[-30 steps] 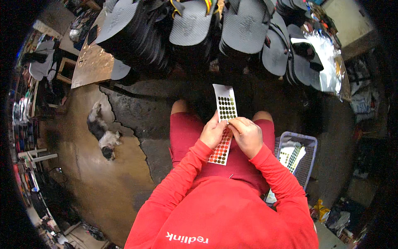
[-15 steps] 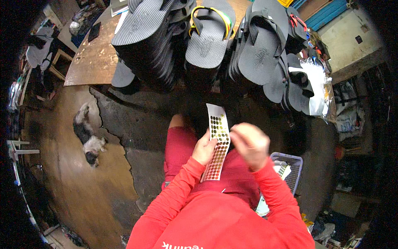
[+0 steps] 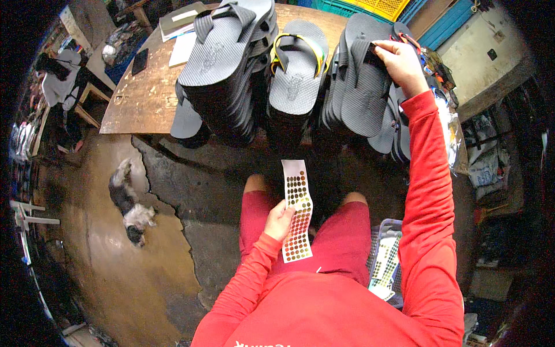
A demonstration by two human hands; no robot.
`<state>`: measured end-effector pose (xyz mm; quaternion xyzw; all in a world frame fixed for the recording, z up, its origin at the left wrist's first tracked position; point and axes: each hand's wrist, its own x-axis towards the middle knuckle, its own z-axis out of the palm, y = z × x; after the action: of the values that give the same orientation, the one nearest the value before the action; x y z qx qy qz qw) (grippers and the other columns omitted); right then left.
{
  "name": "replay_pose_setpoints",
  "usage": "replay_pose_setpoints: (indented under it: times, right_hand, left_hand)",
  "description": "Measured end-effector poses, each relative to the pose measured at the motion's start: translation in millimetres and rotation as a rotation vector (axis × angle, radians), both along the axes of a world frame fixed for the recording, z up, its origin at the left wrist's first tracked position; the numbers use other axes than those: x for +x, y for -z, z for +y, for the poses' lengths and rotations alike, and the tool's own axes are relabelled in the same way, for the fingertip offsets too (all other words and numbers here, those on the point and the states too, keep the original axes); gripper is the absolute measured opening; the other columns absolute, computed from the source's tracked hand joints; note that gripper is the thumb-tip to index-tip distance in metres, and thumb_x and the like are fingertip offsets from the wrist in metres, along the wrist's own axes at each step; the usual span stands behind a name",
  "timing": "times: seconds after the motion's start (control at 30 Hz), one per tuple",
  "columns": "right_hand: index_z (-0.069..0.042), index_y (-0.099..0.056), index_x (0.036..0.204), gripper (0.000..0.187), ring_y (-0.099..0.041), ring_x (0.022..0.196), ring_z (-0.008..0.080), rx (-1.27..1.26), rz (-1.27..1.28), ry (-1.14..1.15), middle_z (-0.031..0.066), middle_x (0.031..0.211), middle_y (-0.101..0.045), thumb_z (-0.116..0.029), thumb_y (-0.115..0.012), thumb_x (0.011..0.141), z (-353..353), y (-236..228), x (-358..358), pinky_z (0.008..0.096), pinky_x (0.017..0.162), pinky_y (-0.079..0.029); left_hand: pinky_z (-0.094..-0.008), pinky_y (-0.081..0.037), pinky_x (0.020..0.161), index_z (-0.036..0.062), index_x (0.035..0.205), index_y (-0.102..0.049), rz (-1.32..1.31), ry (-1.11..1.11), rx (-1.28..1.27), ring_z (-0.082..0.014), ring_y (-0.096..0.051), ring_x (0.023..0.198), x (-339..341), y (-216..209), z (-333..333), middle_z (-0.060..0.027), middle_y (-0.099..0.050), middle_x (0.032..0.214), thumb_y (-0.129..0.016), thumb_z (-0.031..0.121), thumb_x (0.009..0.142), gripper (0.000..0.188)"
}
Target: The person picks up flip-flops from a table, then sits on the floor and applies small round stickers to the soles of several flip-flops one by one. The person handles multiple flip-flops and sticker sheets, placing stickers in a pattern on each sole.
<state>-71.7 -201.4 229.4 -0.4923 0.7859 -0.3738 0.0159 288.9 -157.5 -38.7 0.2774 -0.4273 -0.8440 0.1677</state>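
Note:
My left hand (image 3: 280, 221) pinches the edge of a long white sheet of round gold stickers (image 3: 298, 234) above my lap. Part of the sheet's upper end is bare. My right hand (image 3: 402, 65) reaches out to the right-hand stack, its thumb and fingers closed at the dark strap (image 3: 363, 53) of the top grey flip-flop (image 3: 365, 107). Whether a small sticker sits between those fingertips is too small to tell. Left of it, a middle stack is topped by a grey flip-flop with a yellow-and-green-edged strap (image 3: 319, 55). A taller stack of grey flip-flops (image 3: 217, 52) stands farther left.
The stacks stand along the near edge of a wooden table (image 3: 130, 110), which also bears a phone (image 3: 140, 61) and papers (image 3: 182, 48). Beside my right leg is a lilac basket (image 3: 374, 237) with more sticker sheets (image 3: 386, 257). A dog (image 3: 124, 194) lies on the floor at left.
My right hand has left the sticker sheet and moved up and right to the flip-flop strap. My left hand still holds the sheet, slightly lower. The view has tilted up a little.

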Motion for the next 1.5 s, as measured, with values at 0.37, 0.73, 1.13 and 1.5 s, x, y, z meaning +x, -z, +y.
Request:
replay_pose_setpoints:
  times: [0.37, 0.73, 1.13, 1.5]
  right_hand:
    - [0.001, -0.067, 0.111, 0.028, -0.063, 0.093, 0.0126, -0.183, 0.304, 0.077, 0.0077, 0.100, -0.070, -0.018, -0.062, 0.089, 21.9, -9.8, 42.3, 0.0246, 0.086, -0.046]
    - [0.000, -0.068, 0.093, 0.016, -0.064, 0.083, 0.0263, -0.112, -0.128, 0.060, 0.0145, 0.093, -0.066, -0.009, -0.068, 0.080, 164.3, 194.6, 220.7, 0.0330, 0.072, -0.052]
    - [-0.008, -0.067, 0.091, 0.012, -0.061, 0.080, 0.0276, -0.024, 0.054, 0.064, 0.0088, 0.089, -0.064, -0.010, -0.067, 0.080, 187.6, 225.2, 232.2, 0.0370, 0.070, -0.052]
    - [-0.004, -0.067, 0.096, 0.019, -0.066, 0.079, 0.0269, 0.016, -0.445, 0.175, 0.0114, 0.091, -0.065, -0.005, -0.071, 0.078, 204.6, 220.2, 233.2, 0.0332, 0.068, -0.055]
  left_hand:
    - [-0.0246, -0.054, 0.070, 0.0001, 0.113, -0.056, 0.015, 0.015, 0.146, -0.0129, -0.065, 0.083, -2.2, -4.9, -7.7, -0.0071, -0.066, 0.099, -0.041, 0.006, 0.098, 0.023]
    - [-0.0282, -0.053, 0.079, -0.0017, 0.120, -0.055, -0.044, 0.035, 0.145, -0.0151, -0.065, 0.089, -3.3, 3.0, -10.4, -0.0093, -0.066, 0.106, -0.043, 0.005, 0.094, 0.030]
    - [-0.0279, -0.048, 0.087, -0.0024, 0.122, -0.053, 0.003, 0.229, 0.030, -0.0147, -0.060, 0.098, -40.2, -11.7, 11.0, -0.0086, -0.062, 0.112, -0.040, 0.003, 0.096, 0.030]
    - [-0.0256, -0.050, 0.081, -0.0010, 0.115, -0.056, 0.019, 0.164, 0.138, -0.0103, -0.060, 0.090, -43.6, -12.9, 41.5, -0.0067, -0.064, 0.105, -0.041, 0.005, 0.097, 0.024]
